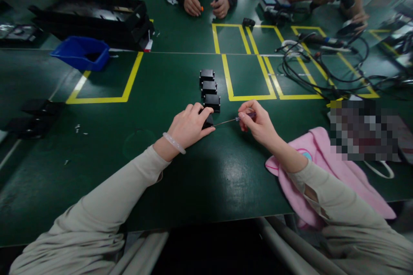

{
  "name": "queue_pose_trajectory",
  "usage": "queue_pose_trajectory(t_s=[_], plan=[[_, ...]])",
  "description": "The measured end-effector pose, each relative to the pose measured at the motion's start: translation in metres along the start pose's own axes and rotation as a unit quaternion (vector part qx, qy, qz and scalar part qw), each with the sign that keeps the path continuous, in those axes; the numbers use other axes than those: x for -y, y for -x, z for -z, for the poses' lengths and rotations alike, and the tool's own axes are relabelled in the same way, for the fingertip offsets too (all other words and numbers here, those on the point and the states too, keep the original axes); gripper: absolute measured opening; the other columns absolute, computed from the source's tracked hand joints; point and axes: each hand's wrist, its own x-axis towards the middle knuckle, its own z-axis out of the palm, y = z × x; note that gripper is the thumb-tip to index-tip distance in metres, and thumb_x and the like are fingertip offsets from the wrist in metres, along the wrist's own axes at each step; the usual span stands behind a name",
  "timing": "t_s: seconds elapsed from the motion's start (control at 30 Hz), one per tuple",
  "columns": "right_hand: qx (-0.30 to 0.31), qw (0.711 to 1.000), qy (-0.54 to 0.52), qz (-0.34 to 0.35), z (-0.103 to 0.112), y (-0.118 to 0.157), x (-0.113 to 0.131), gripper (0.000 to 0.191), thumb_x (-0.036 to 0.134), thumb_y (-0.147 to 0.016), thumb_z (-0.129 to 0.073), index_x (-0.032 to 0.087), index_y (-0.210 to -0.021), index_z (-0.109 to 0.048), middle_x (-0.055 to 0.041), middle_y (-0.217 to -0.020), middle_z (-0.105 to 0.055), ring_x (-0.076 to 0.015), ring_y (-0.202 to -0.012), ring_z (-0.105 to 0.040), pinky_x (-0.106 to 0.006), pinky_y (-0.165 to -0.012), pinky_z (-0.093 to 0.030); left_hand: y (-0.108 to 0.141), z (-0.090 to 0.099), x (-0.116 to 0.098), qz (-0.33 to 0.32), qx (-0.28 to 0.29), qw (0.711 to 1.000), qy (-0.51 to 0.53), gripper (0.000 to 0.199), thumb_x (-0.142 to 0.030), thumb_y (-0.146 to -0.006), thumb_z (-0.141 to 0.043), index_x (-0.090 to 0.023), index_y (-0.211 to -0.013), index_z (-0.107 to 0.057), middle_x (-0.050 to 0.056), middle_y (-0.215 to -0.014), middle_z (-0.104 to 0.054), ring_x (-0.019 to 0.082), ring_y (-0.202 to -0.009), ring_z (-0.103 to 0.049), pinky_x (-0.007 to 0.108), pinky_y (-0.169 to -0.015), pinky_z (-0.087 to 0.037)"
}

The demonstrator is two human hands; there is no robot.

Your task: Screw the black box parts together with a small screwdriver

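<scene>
My left hand, with a pale bangle at its wrist, grips a small black box on the green table. In my right hand is a thin screwdriver with a purplish handle, its shaft pointing left and its tip at the right side of that box. Three more black boxes with small screws at their sides, the nearest just beyond my left fingers, stand in a row leading away. My fingers hide part of the held box.
A blue bin and black trays lie at the back left, dark parts and loose screws nearer. A pink cloth is under my right forearm. Black cables spread at the right. Other people's hands are across the table.
</scene>
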Motion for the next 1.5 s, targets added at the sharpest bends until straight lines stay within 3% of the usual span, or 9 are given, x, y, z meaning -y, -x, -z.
queue_pose_trajectory(t_s=[0.2,0.43,0.63,0.8,1.0,1.17,1.5], plan=[[0.006,1.000,-0.006,-0.011,0.0005,0.0000,0.0013,0.031,0.046,-0.094,-0.074,0.024,-0.101,-0.054,0.0046,-0.072,-0.064,-0.0093,-0.053,-0.056,-0.025,-0.049,-0.043,-0.0001,0.0011,-0.0007,0.003,0.006,1.000,-0.004,0.051,-0.046,-0.101,-0.067,-0.020,-0.142,-0.054,0.014,-0.131,-0.062,0.031,-0.118,-0.060,0.038,-0.088,-0.056],[0.000,1.000,0.006,-0.001,-0.0001,0.0000,0.0001,0.036,0.057,-0.097,-0.069,0.024,-0.093,-0.054,0.0086,-0.058,-0.053,-0.0098,-0.047,-0.050,-0.026,-0.049,-0.041,0.0001,-0.0005,0.0005,0.000,-0.001,1.000,-0.004,0.051,-0.047,-0.101,-0.066,-0.020,-0.142,-0.054,0.014,-0.131,-0.062,0.031,-0.118,-0.060,0.038,-0.088,-0.056],[0.008,1.000,-0.005,-0.017,0.0008,0.0002,0.0017,0.031,0.049,-0.095,-0.073,0.025,-0.100,-0.055,0.0073,-0.066,-0.057,-0.0098,-0.051,-0.054,-0.026,-0.049,-0.042,0.0000,0.0000,-0.0002,0.001,-0.001,1.000,-0.004,0.051,-0.046,-0.100,-0.067,-0.019,-0.142,-0.055,0.014,-0.130,-0.062,0.031,-0.117,-0.061,0.038,-0.087,-0.056],[0.008,1.000,-0.008,-0.008,0.0006,0.0001,0.0009,0.027,0.048,-0.099,-0.067,0.024,-0.094,-0.054,0.0091,-0.057,-0.052,-0.0096,-0.047,-0.051,-0.025,-0.049,-0.041,0.0003,0.0001,-0.0001,0.000,-0.001,1.000,-0.006,0.051,-0.047,-0.101,-0.067,-0.020,-0.142,-0.055,0.014,-0.130,-0.062,0.031,-0.117,-0.060,0.038,-0.087,-0.055],[0.007,1.000,-0.013,-0.006,0.0003,0.0004,0.0020,0.029,0.045,-0.095,-0.073,0.024,-0.101,-0.055,0.0076,-0.066,-0.056,-0.0092,-0.049,-0.054,-0.025,-0.049,-0.041,0.0002,0.0004,0.0001,0.000,0.001,1.000,-0.008,0.050,-0.047,-0.101,-0.066,-0.020,-0.142,-0.054,0.014,-0.130,-0.062,0.031,-0.117,-0.061,0.038,-0.087,-0.055],[0.010,1.000,-0.007,0.002,0.0007,-0.0001,-0.0002,0.029,0.050,-0.100,-0.066,0.024,-0.097,-0.053,0.0095,-0.058,-0.050,-0.0094,-0.047,-0.051,-0.025,-0.049,-0.040,0.0000,0.0012,-0.0006,0.001,0.004,1.000,-0.007,0.051,-0.047,-0.101,-0.067,-0.020,-0.142,-0.055,0.014,-0.131,-0.062,0.031,-0.118,-0.060,0.038,-0.088,-0.056],[0.009,1.000,-0.002,-0.005,0.0013,0.0004,-0.0010,0.021,0.038,-0.098,-0.068,0.023,-0.100,-0.054,0.0071,-0.066,-0.056,-0.0089,-0.050,-0.054,-0.025,-0.048,-0.041,0.0000,-0.0003,0.0002,0.002,0.002,1.000,-0.006,0.051,-0.047,-0.101,-0.067,-0.019,-0.142,-0.055,0.014,-0.131,-0.062,0.031,-0.117,-0.061,0.038,-0.088,-0.056]])
